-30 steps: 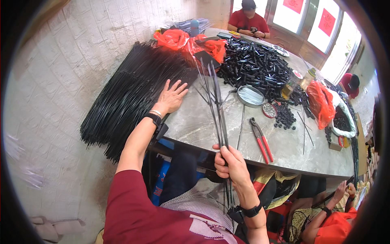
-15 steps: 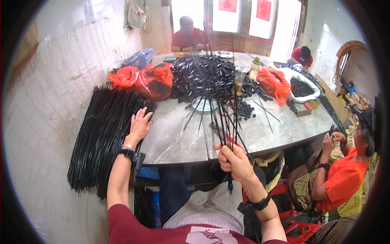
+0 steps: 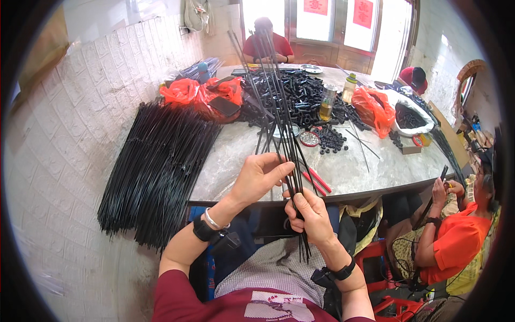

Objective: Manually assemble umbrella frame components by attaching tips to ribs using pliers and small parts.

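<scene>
A loose bunch of long, thin black rods (image 3: 284,129) stands up in front of me, fanning out toward the top. My right hand (image 3: 312,214) is closed around the lower part of the bunch, and short ends stick out beneath it. Just above, my left hand (image 3: 260,180) is closed on the rods between thumb and fingers; how many it grips I cannot make out. Behind my hands a tool with red handles (image 3: 317,181) lies at the table's near edge, its head hidden. A big pile of similar black rods (image 3: 155,166) overhangs the table edge at the left.
On the grey table (image 3: 225,161) lie a heap of short black tubes (image 3: 303,88), small black round parts (image 3: 331,139) and a round tin (image 3: 309,139). Red bags (image 3: 179,92), a white sack (image 3: 413,115) and bottles (image 3: 348,88) stand around. A co-worker in orange (image 3: 461,236) sits close at right.
My left hand has left the rod pile and come over to the bunch, closing on it above my right hand. My right hand still holds the bunch. The view has shifted slightly.
</scene>
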Tool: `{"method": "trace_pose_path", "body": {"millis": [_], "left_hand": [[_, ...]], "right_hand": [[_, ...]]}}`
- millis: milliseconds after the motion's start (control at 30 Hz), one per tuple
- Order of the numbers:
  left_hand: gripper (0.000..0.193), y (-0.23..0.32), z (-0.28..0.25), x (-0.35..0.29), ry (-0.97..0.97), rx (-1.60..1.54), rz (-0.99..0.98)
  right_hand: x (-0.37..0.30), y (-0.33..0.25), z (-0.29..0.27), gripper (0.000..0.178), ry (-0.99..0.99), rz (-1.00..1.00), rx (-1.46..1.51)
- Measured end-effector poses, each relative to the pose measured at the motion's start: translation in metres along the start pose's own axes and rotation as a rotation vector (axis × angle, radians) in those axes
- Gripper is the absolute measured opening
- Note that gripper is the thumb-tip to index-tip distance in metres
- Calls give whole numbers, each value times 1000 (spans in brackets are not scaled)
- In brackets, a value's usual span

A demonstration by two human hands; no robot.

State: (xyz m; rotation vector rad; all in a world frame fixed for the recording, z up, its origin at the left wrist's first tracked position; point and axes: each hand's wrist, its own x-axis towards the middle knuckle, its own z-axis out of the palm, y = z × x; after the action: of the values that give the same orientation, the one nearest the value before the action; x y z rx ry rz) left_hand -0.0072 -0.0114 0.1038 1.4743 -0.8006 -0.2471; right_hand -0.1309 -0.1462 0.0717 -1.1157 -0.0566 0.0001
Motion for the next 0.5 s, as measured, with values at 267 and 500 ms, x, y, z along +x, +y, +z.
{"method": "trace_pose_path", "body": {"millis": [267, 500], "left_hand": [[26, -6, 32, 2, 9, -242, -76], [18, -18, 34, 12, -28, -213, -120]], "right_hand": [[-5, 2, -19, 25, -29, -12, 18], [3, 4, -28, 27, -79, 36, 68]]}}
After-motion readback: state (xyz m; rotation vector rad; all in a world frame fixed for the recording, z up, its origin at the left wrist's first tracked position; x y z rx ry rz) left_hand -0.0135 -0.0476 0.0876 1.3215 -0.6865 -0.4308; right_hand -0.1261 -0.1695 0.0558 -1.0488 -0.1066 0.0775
